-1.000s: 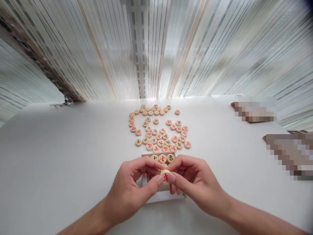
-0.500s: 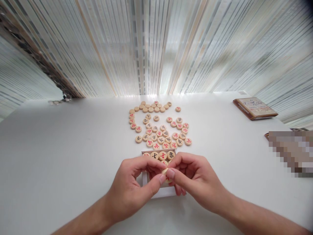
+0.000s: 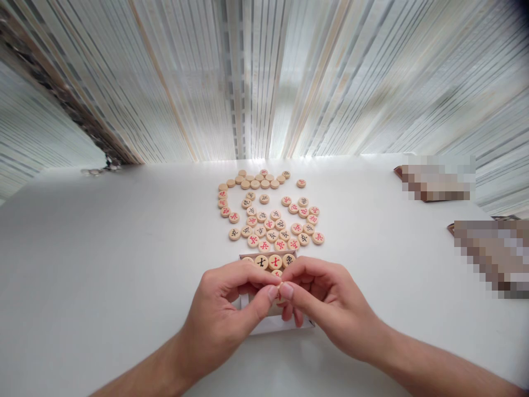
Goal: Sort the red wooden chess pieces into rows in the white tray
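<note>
Over the box, my left hand (image 3: pixel 235 300) and my right hand (image 3: pixel 333 303) meet at their fingertips. Between thumbs and index fingers they pinch one round wooden Chinese chess piece (image 3: pixel 279 295) with a red character, mostly hidden by the fingers. Below is a shallow white box (image 3: pixel 281 324), its near part showing bare floor. A row of larger Chinese chess pieces (image 3: pixel 262 262) with black and red characters lies along its far side, and another piece (image 3: pixel 276 273) sits behind the fingertips. My hands hide the rest of the box's contents.
Loose Chinese chess pieces (image 3: pixel 271 236) spread over the white table (image 3: pixel 124 264) beyond the box, some face down in a cluster (image 3: pixel 255 184) farther back. Two flat boxes, partly blurred out, lie at the right. A striped curtain (image 3: pixel 264 82) hangs behind the table.
The pinched piece has turned slightly and shows less of its face between the fingertips. The lower fingers of my right hand have shifted left. The loose pieces have stayed put.
</note>
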{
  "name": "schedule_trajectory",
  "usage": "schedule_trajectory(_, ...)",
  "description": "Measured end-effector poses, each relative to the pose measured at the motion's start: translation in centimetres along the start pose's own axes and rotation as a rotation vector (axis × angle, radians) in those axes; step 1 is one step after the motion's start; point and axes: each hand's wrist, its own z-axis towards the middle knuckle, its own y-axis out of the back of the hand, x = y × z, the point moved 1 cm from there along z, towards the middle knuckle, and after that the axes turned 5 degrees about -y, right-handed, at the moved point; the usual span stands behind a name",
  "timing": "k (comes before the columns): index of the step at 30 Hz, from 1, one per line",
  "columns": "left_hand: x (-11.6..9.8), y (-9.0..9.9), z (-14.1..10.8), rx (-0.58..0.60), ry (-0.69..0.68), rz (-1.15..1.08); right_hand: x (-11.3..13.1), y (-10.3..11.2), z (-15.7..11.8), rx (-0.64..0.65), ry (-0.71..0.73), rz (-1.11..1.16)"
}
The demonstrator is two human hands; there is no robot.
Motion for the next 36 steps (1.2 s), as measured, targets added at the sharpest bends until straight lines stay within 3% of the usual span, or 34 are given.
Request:
schedule_trajectory(9,0.01,-0.35,0.07,0.053,0.194,-0.382,-0.26,0.5,0.5,0.079,-0.018,0.182)
schedule_trajectory(17,-0.1,-0.45,0.25,0.06,0.188,-0.466,-0.21,0.64,0.47,0.131,-0.044,0.24)
schedule_trajectory(23,-0.15,-0.29,0.25,0.012,0.132,-0.371,-0.06,0.49,0.41,0.15,-0.087,0.254)
schedule_trajectory(36,-0.15,-0.05,0.04,0.074,-0.156,0.001,-0.35,0.59,0.24,0.111,-0.217,0.212)
